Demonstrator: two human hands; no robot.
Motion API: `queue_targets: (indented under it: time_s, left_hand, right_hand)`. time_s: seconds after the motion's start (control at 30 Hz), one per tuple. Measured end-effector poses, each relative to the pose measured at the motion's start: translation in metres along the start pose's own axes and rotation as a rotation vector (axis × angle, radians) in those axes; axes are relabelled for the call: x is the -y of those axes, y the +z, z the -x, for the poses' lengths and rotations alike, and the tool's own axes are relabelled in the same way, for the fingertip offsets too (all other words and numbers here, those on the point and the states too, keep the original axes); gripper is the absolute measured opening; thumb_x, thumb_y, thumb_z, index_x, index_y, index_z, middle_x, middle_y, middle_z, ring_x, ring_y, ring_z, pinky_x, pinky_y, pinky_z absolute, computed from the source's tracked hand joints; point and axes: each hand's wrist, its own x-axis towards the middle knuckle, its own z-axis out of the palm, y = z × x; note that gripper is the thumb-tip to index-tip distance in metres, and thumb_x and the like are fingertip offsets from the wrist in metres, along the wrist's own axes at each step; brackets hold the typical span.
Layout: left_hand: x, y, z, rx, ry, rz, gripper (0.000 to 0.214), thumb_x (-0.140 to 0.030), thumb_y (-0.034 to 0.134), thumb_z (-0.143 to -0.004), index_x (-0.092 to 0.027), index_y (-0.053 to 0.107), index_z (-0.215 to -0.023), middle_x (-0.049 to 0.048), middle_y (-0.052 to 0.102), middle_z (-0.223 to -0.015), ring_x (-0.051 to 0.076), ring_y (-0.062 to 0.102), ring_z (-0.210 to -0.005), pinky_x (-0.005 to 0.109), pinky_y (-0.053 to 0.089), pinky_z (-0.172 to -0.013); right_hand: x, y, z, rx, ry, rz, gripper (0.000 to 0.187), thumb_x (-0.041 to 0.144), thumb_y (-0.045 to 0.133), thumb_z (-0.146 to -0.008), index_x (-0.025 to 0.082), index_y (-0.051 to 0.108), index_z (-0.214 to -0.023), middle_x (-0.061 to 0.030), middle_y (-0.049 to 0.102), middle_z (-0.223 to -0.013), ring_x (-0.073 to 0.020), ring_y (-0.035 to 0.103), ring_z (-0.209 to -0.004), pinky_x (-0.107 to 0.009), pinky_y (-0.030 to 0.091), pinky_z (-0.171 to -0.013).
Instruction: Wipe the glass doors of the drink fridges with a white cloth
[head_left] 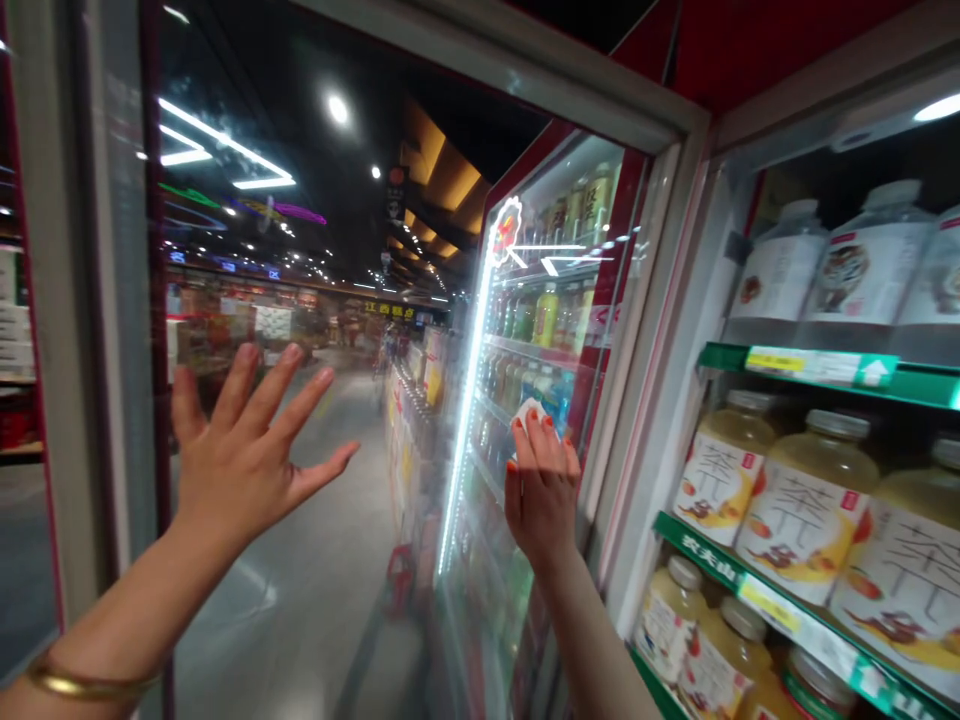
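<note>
My left hand [244, 445] is spread wide, fingers apart, against or just in front of the glass door [337, 560], with nothing in it. A gold bangle [94, 682] circles that forearm. Farther right, my right hand [546, 490] presses a folded white cloth or tissue [529, 408] to the same glass, near the frame on the cooler side. Only the cloth's top edge shows above the fingertips; my fingers cover the rest. The door stands swung open, its grey frame [652, 330] meeting the cooler at the right.
Several drink bottles [814, 510] line the cooler shelves at right, behind green price strips [795, 365]. Through the glass appear another lit drinks cooler [517, 340], stacked goods [420, 400] and a grey aisle floor [300, 640]. A grey upright frame [67, 300] borders the door at left.
</note>
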Motion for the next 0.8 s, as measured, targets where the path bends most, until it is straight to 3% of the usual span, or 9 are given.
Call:
queue_targets:
  time_s: [0.13, 0.3, 0.47, 0.53, 0.63, 0.7, 0.73, 0.8]
  left_hand:
    - [0.001, 0.001, 0.004, 0.003, -0.016, -0.004, 0.089, -0.069, 0.069, -0.096, -0.036, 0.036, -0.172, 0.0051, 0.034, -0.181, 0.033, 0.022, -0.172, 0.061, -0.001, -0.141]
    - [0.002, 0.001, 0.006, 0.028, -0.052, 0.024, 0.088, -0.072, 0.066, -0.096, -0.045, 0.032, -0.172, -0.0026, 0.029, -0.183, 0.034, 0.022, -0.172, 0.064, -0.001, -0.14]
    - [0.002, 0.0, 0.007, 0.072, -0.08, 0.015, 0.094, -0.063, 0.076, -0.093, -0.045, 0.03, -0.172, -0.0003, 0.028, -0.183, 0.038, 0.02, -0.172, 0.07, 0.0, -0.139]
    - [0.002, 0.0, 0.006, 0.068, -0.057, -0.002, 0.095, -0.061, 0.077, -0.093, -0.043, 0.03, -0.173, 0.0024, 0.029, -0.183, 0.038, 0.02, -0.172, 0.071, 0.002, -0.139]
    - [0.0, 0.0, 0.005, 0.064, -0.055, -0.006, 0.093, -0.056, 0.078, -0.094, -0.042, 0.031, -0.173, 0.0032, 0.031, -0.182, 0.036, 0.022, -0.172, 0.07, 0.003, -0.139]
    - [-0.005, 0.0, 0.004, 0.064, -0.075, -0.017, 0.092, -0.053, 0.077, -0.095, -0.04, 0.031, -0.173, 0.0045, 0.031, -0.182, 0.035, 0.021, -0.173, 0.07, 0.001, -0.14]
    - [-0.007, 0.0, 0.003, 0.063, -0.089, -0.021, 0.093, -0.052, 0.077, -0.095, -0.039, 0.03, -0.174, 0.0054, 0.03, -0.182, 0.034, 0.018, -0.173, 0.07, -0.001, -0.139]
    - [-0.013, 0.0, 0.002, 0.07, -0.111, -0.024, 0.093, -0.053, 0.076, -0.095, -0.038, 0.029, -0.174, 0.0063, 0.029, -0.183, 0.033, 0.013, -0.174, 0.07, -0.004, -0.139]
  right_hand:
    - [-0.006, 0.009, -0.001, -0.061, -0.003, 0.05, 0.07, 0.023, 0.05, -0.112, 0.022, 0.024, -0.177, -0.0164, 0.053, -0.17, -0.0283, 0.045, -0.162, -0.055, 0.031, -0.135]
    - [-0.002, 0.01, 0.004, 0.026, 0.149, 0.033, 0.072, 0.032, 0.043, -0.114, 0.011, 0.015, -0.178, -0.0281, 0.028, -0.18, -0.0428, 0.029, -0.169, -0.078, 0.034, -0.127]
    - [0.035, 0.018, -0.026, 0.006, 0.316, -0.073, 0.079, 0.031, 0.042, -0.112, 0.013, 0.006, -0.179, -0.0265, 0.023, -0.182, -0.0463, 0.02, -0.171, -0.087, 0.025, -0.127]
    - [0.058, 0.024, -0.037, 0.055, 0.245, -0.105, 0.083, 0.033, 0.047, -0.11, 0.013, 0.005, -0.179, -0.024, 0.025, -0.182, -0.0448, 0.02, -0.171, -0.081, 0.025, -0.131]
    - [0.074, 0.025, -0.035, 0.198, -0.046, -0.162, 0.087, 0.037, 0.058, -0.107, 0.017, 0.014, -0.179, -0.0172, 0.034, -0.18, -0.0374, 0.029, -0.17, -0.066, 0.027, -0.137]
    - [0.058, 0.019, -0.023, 0.25, -0.164, -0.176, 0.084, 0.037, 0.058, -0.108, 0.021, 0.016, -0.179, -0.0141, 0.039, -0.178, -0.0332, 0.034, -0.168, -0.061, 0.027, -0.138]
    - [0.044, 0.016, -0.018, 0.239, -0.151, -0.161, 0.082, 0.037, 0.055, -0.109, 0.021, 0.014, -0.179, -0.0145, 0.04, -0.178, -0.0334, 0.035, -0.168, -0.062, 0.027, -0.138]
    - [0.012, 0.014, -0.016, 0.144, 0.018, -0.1, 0.078, 0.037, 0.048, -0.112, 0.02, 0.012, -0.179, -0.0185, 0.037, -0.179, -0.0382, 0.032, -0.168, -0.069, 0.024, -0.137]
